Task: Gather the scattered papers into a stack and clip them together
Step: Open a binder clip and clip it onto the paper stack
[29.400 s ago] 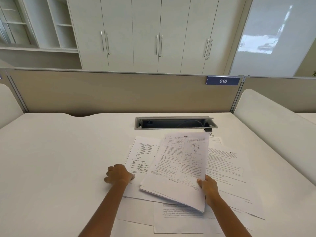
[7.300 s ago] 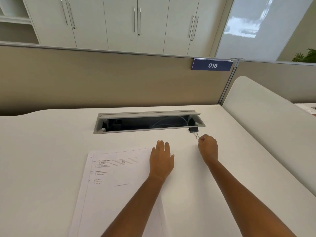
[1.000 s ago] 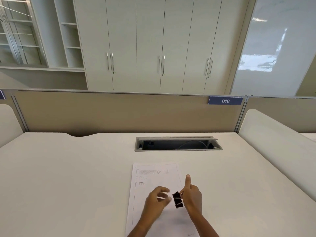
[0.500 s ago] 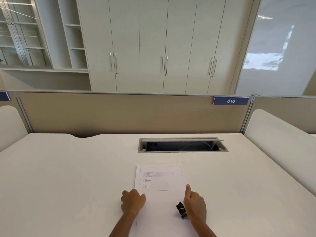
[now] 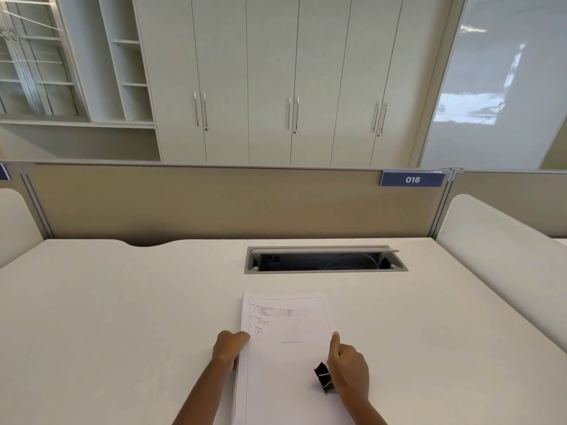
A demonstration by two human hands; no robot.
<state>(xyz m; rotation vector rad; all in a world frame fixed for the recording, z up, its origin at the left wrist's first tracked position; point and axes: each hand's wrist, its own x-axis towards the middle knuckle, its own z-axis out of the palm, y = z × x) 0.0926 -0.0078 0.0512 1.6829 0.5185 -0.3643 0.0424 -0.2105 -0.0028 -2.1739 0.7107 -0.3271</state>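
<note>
A squared-up stack of white printed papers lies on the white desk in front of me, its near end cut off by the frame's bottom. My left hand grips the stack's left edge, fingers curled around it. My right hand rests at the stack's right edge with the index finger stretched forward along it. A black binder clip with silver handles is held in that hand, hanging over the paper's right part.
An open grey cable tray is set into the desk beyond the papers. A beige partition with a blue "016" sign closes the back. White side dividers flank the desk; cupboards stand behind.
My left hand let go of the clip and moved left to grip the stack's left edge. My right hand lowered the clip onto the stack's right side.
</note>
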